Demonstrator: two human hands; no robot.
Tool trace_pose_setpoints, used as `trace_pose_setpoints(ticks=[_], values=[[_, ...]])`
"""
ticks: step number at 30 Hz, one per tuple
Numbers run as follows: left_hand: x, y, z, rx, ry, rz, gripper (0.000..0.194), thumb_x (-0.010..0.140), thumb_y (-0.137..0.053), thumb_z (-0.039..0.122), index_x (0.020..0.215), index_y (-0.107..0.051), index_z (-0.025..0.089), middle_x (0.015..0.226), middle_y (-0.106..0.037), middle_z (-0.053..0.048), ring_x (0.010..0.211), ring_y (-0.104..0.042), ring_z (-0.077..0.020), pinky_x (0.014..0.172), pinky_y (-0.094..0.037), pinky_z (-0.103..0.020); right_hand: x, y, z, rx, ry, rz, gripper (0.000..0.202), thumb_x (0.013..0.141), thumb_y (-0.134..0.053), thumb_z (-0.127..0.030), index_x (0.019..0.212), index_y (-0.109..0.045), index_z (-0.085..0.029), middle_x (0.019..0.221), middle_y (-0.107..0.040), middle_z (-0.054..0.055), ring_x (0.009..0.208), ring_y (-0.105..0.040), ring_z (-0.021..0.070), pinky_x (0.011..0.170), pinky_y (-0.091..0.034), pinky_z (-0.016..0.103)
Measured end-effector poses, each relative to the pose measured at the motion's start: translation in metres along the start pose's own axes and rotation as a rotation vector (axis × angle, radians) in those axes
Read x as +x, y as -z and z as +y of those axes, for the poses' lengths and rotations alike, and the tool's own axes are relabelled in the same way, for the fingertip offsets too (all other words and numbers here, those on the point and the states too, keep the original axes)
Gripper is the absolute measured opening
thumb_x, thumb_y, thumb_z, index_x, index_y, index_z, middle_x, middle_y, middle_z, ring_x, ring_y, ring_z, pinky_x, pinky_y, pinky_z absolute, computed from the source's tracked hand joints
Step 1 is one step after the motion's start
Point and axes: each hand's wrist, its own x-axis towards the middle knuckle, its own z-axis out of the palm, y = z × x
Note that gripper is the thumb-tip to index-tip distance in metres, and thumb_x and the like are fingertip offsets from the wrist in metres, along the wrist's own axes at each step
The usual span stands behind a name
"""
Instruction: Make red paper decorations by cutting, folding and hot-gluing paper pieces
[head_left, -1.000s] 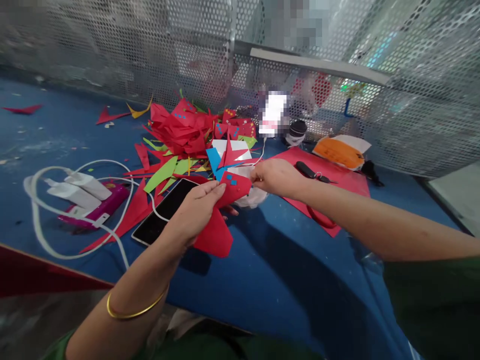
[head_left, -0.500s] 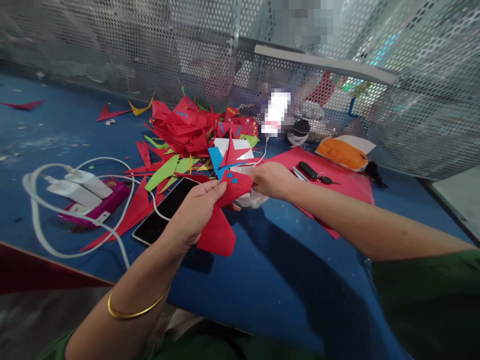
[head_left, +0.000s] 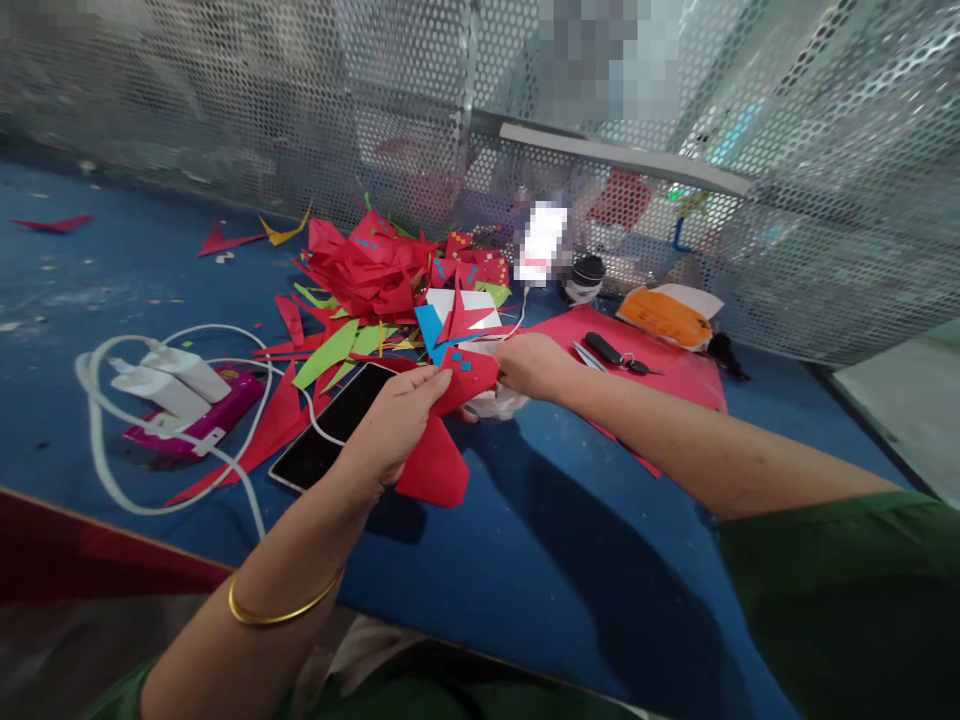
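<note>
The left hand point(head_left: 397, 415) has its thumb and fingers closed on a piece of red paper point(head_left: 480, 372), pinching it near its left side. The right hand point(head_left: 536, 365) is curled up small at the right end of the same paper. Its fingertips are hidden, so I cannot tell if it pinches the paper or some little thing.

The red paper is up in front of the person, between the two hands, over the blue table point(head_left: 525, 560). It has little blue squares point(head_left: 466, 366) on it, and a wide red flap point(head_left: 435, 465) hangs below.

I think it is very light and a bit floppy, like felt or thick paper. It looks easy to bend or crease, and not very slippery. A soft pinch at the edge, away from the blue squares, should be best.

Something white point(head_left: 495, 402) is just behind the paper. A dark phone point(head_left: 330, 430) lies by the left hand, with a white cord point(head_left: 321, 430) across it. Past the hands are green paper point(head_left: 326, 358) and a big red heap point(head_left: 367, 270). To the right, keys point(head_left: 604, 348) lie on a red sheet point(head_left: 686, 385), near an orange packet point(head_left: 664, 318).
</note>
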Motion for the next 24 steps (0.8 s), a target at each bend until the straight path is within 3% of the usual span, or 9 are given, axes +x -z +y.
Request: trace_pose_setpoints(ticks=[8, 12, 17, 24], values=[[0.001, 0.000, 0.001, -0.012, -0.019, 0.013, 0.023, 0.088, -0.057, 0.034, 0.093, -0.070, 0.016, 0.063, -0.071, -0.003, 0.060, -0.064, -0.0170, 0.055, -0.044, -0.023, -0.006, 0.002, 0.001, 0.085, -0.052, 0.056, 0.022, 0.084, -0.053, -0.013, 0.083, -0.075, -0.013, 0.086, -0.074, 0.015, 0.078, -0.065, 0.0227, 0.063, -0.037, 0.031], [0.000, 0.000, 0.002, 0.016, -0.034, 0.020, 0.022, 0.089, -0.055, 0.032, 0.087, -0.069, 0.016, 0.064, -0.072, -0.003, 0.062, -0.064, -0.0166, 0.058, -0.045, -0.023, -0.015, 0.007, 0.002, 0.192, -0.093, 0.159, 0.021, 0.086, -0.052, -0.015, 0.086, -0.072, -0.016, 0.095, -0.073, 0.011, 0.082, -0.063, 0.0198, 0.065, -0.035, 0.029], [-0.002, -0.001, 0.006, -0.040, -0.008, 0.010, 0.020, 0.089, -0.056, 0.033, 0.088, -0.068, 0.016, 0.060, -0.070, -0.002, 0.053, -0.059, -0.0153, 0.049, -0.040, -0.022, -0.032, 0.017, 0.009, 0.364, -0.203, 0.313, 0.016, 0.091, -0.050, -0.017, 0.093, -0.066, -0.016, 0.102, -0.069, 0.010, 0.088, -0.062, 0.0180, 0.070, -0.037, 0.027], [0.000, -0.003, 0.006, -0.045, -0.006, 0.055, 0.023, 0.089, -0.053, 0.028, 0.087, -0.070, 0.014, 0.059, -0.069, -0.004, 0.052, -0.060, -0.0165, 0.049, -0.041, -0.022, -0.055, 0.020, 0.012, 0.713, -0.347, 0.375, 0.016, 0.094, -0.050, -0.019, 0.079, -0.055, -0.020, 0.075, -0.072, 0.000, 0.061, -0.064, 0.0109, 0.061, -0.043, 0.022]])
